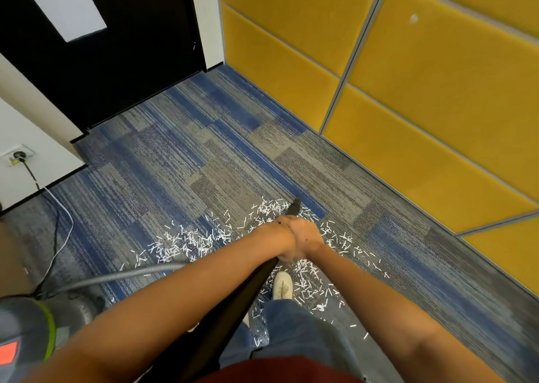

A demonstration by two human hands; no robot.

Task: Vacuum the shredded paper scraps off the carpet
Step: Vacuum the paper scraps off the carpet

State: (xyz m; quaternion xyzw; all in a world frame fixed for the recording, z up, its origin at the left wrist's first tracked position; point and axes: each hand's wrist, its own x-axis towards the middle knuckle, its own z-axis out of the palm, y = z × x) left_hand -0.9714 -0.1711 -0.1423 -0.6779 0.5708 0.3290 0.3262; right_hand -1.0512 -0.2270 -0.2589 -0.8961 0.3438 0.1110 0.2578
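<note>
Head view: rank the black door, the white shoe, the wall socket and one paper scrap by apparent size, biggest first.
1. black door
2. white shoe and wall socket, too alike to rank
3. paper scrap

I'm in an office: yellow padded fabric wall panels (pixel 437 91) set in grey metal framing (pixel 354 53), blue-and-grey striped carpet tiles (pixel 204 149), black door with a tall white pane (pixel 140 47), white wall socket (pixel 17 155).

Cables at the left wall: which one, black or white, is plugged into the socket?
The black cable: its round plug sits in the wall socket. The white cable only runs over the carpet beside it, with no plug showing.
</note>
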